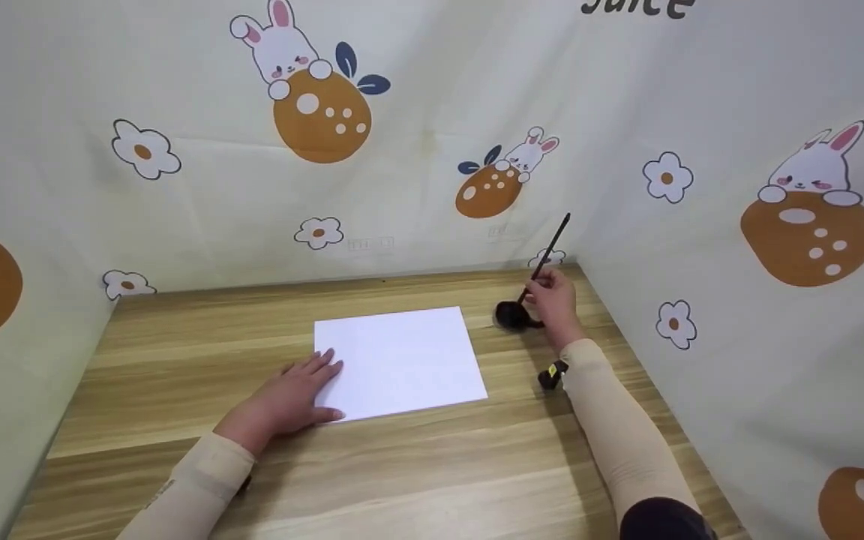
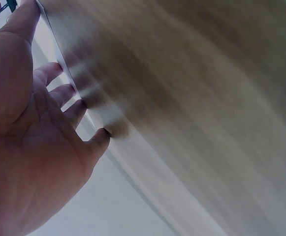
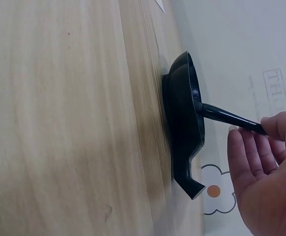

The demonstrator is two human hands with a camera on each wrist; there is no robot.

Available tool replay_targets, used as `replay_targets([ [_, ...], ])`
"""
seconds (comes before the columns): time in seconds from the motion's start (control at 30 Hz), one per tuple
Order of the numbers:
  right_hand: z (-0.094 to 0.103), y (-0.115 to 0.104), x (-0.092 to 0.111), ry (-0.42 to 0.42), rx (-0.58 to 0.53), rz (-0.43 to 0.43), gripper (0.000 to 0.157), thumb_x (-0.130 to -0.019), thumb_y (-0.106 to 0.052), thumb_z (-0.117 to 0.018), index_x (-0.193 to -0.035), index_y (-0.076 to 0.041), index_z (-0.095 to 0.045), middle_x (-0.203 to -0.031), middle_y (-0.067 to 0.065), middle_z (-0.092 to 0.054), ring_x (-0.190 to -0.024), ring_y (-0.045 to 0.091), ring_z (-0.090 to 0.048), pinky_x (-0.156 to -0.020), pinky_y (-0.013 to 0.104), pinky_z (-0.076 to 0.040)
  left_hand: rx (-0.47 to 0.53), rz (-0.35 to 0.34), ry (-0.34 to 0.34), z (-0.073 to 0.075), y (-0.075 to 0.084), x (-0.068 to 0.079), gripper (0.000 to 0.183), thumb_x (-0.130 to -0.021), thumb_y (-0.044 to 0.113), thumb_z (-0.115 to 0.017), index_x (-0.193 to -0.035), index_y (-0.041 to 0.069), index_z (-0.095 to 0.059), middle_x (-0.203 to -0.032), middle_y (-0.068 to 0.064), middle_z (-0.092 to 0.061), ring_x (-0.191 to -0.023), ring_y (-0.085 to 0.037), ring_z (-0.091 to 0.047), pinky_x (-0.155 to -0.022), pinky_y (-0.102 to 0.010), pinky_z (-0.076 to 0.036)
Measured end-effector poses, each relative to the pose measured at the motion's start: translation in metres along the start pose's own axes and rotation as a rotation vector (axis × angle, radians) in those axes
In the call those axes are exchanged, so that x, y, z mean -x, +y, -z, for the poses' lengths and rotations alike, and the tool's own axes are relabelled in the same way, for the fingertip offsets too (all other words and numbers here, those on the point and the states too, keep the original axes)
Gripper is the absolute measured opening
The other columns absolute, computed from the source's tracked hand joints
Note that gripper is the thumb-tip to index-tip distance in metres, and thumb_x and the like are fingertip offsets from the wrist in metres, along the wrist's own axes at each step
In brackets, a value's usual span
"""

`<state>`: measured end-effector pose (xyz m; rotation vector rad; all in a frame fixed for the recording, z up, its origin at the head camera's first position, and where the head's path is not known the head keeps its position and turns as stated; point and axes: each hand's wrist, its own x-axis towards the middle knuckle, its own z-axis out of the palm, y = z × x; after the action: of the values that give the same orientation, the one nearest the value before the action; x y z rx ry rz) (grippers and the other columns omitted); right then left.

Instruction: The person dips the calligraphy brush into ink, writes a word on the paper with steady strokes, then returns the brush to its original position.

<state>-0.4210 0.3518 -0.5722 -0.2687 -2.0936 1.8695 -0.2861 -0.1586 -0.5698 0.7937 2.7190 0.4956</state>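
In the head view a blank white sheet of paper [image 1: 402, 364] lies on the table. My left hand [image 1: 289, 394] rests on its left edge with fingers spread; the left wrist view shows the same hand [image 2: 44, 128] with its fingertips along the edge. At the right, my right hand [image 1: 554, 300] pinches a slim dark brush [image 1: 554, 240] between thumb and fingers. The brush slants down into a small black dish [image 1: 511, 315], which hides its tip. From the right wrist, the dish [image 3: 182, 108] shows a short side handle, and the brush shaft [image 3: 226, 116] rises from its bowl.
The wooden table [image 1: 432, 480] meets printed fabric walls [image 1: 417, 187] at the back and sides. A black wrist camera [image 1: 550, 375] sits at my right cuff. The dish stands near the table's back right corner, apart from the paper.
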Motion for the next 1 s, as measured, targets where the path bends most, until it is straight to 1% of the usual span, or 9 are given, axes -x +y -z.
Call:
replay_targets([
  [0.1, 0.0012, 0.0009, -0.0011, -0.002, -0.001, 0.017, 0.011, -0.100, 0.005, -0.071, -0.110, 0.006, -0.065, -0.102, 0.015, -0.071, -0.080, 0.020, -0.074, -0.078, 0.033, -0.067, 0.002, 0.003, -0.006, -0.0003, -0.0008, -0.0007, 0.092, -0.102, 0.055, -0.076, -0.170, 0.005, -0.041, -0.180, -0.022, -0.028, -0.166, -0.047, -0.023, -0.126, -0.078, -0.023],
  [0.2, 0.0018, 0.0013, -0.0014, 0.002, -0.017, 0.028, 0.010, -0.099, 0.007, -0.071, -0.107, 0.006, -0.065, -0.103, 0.018, -0.071, -0.080, 0.020, -0.074, -0.077, 0.033, -0.067, 0.007, 0.008, -0.010, -0.0014, -0.0016, -0.0011, 0.092, -0.102, 0.056, -0.076, -0.171, 0.006, -0.041, -0.180, -0.021, -0.027, -0.166, -0.047, -0.022, -0.126, -0.078, -0.022],
  [0.33, 0.0036, 0.0016, -0.0020, 0.013, -0.019, 0.017, 0.011, -0.100, 0.004, -0.073, -0.106, 0.003, -0.064, -0.102, 0.014, -0.069, -0.082, 0.020, -0.073, -0.075, 0.030, -0.066, 0.004, 0.002, -0.003, -0.0027, -0.0022, -0.0010, 0.091, -0.102, 0.055, -0.076, -0.170, 0.005, -0.041, -0.180, -0.022, -0.027, -0.166, -0.047, -0.023, -0.127, -0.077, -0.023],
  [0.47, 0.0057, 0.0013, -0.0028, 0.021, 0.016, 0.019, 0.012, -0.101, 0.000, -0.074, -0.107, 0.000, -0.064, -0.102, 0.010, -0.067, -0.087, 0.020, -0.071, -0.077, 0.029, -0.065, -0.004, -0.023, 0.014, -0.0028, -0.0028, -0.0008, 0.090, -0.103, 0.053, -0.076, -0.169, 0.002, -0.042, -0.179, -0.024, -0.029, -0.164, -0.048, -0.027, -0.126, -0.076, -0.025],
  [0.63, 0.0074, -0.0001, -0.0032, 0.030, 0.059, 0.038, 0.014, -0.100, 0.000, -0.075, -0.104, -0.001, -0.063, -0.102, 0.010, -0.067, -0.087, 0.019, -0.070, -0.076, 0.028, -0.064, -0.003, -0.029, 0.012, -0.0028, -0.0033, -0.0024, 0.090, -0.103, 0.053, -0.075, -0.169, 0.001, -0.041, -0.178, -0.025, -0.029, -0.164, -0.049, -0.026, -0.127, -0.075, -0.024],
  [0.77, 0.0087, -0.0011, -0.0032, 0.037, 0.057, 0.043, 0.015, -0.100, -0.002, -0.077, -0.104, -0.002, -0.062, -0.102, 0.010, -0.066, -0.087, 0.019, -0.068, -0.074, 0.027, -0.063, -0.003, -0.022, 0.002, -0.0036, -0.0040, -0.0031, 0.092, -0.103, 0.055, -0.074, -0.170, 0.002, -0.040, -0.179, -0.024, -0.027, -0.165, -0.048, -0.025, -0.128, -0.075, -0.023],
  [0.83, 0.0094, -0.0020, -0.0028, 0.037, 0.053, 0.041, 0.015, -0.101, -0.003, -0.077, -0.105, -0.002, -0.062, -0.104, 0.010, -0.066, -0.090, 0.021, -0.068, -0.076, 0.029, -0.063, -0.001, -0.018, 0.000, -0.0037, -0.0042, -0.0028, 0.092, -0.103, 0.055, -0.075, -0.170, 0.003, -0.040, -0.180, -0.023, -0.027, -0.165, -0.048, -0.025, -0.128, -0.075, -0.022],
  [0.87, 0.0097, -0.0026, -0.0024, 0.036, 0.050, 0.039, 0.015, -0.101, -0.004, -0.076, -0.105, -0.003, -0.062, -0.104, 0.010, -0.066, -0.091, 0.023, -0.068, -0.079, 0.032, -0.063, 0.000, -0.019, 0.003, -0.0037, -0.0042, -0.0024, 0.092, -0.103, 0.055, -0.075, -0.170, 0.002, -0.040, -0.179, -0.024, -0.027, -0.165, -0.048, -0.025, -0.128, -0.075, -0.022],
  [1.0, 0.0103, -0.0059, -0.0002, 0.025, 0.040, 0.023, 0.016, -0.103, -0.007, -0.076, -0.108, -0.003, -0.062, -0.107, 0.010, -0.065, -0.102, 0.039, -0.067, -0.089, 0.048, -0.063, 0.001, -0.017, 0.003, -0.0031, -0.0035, -0.0019, 0.092, -0.103, 0.054, -0.075, -0.170, 0.002, -0.040, -0.179, -0.024, -0.028, -0.164, -0.048, -0.026, -0.128, -0.075, -0.022],
])
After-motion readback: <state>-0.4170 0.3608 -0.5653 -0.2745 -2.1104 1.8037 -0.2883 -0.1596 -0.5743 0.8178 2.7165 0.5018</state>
